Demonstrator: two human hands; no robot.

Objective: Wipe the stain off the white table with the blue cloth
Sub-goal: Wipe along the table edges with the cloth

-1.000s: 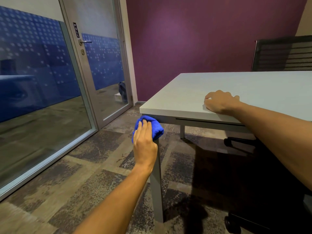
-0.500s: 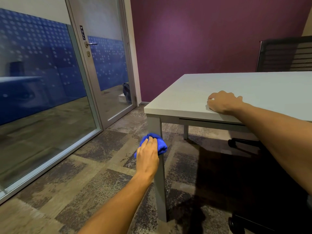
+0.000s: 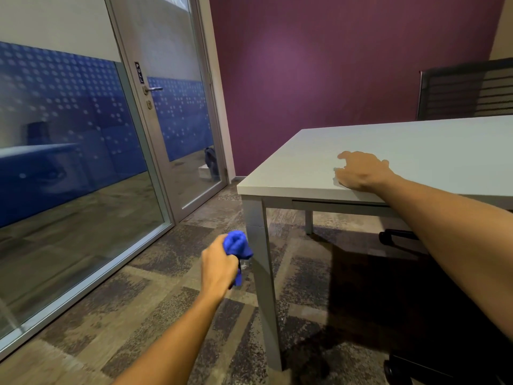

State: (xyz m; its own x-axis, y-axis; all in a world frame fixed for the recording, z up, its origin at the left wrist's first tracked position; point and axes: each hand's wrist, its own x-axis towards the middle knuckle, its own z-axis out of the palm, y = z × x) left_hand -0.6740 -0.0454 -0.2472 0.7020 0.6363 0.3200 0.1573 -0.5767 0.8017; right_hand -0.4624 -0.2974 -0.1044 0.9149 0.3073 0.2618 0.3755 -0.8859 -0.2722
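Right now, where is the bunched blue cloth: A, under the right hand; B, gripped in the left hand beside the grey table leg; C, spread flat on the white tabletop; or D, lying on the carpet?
B: the left hand grips the bunched blue cloth beside the grey table leg, below the tabletop.

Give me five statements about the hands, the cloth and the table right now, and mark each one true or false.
1. The left hand grips the blue cloth. True.
2. The cloth is lying on the tabletop. False: it is held low beside the table leg, well below the white table top.
3. The right hand rests on the tabletop near its front edge. True.
4. The right hand holds a spray bottle. False: it holds nothing that can be seen.
5. The glass door stands wide open. False: it looks closed, with a PULL sign above its handle.
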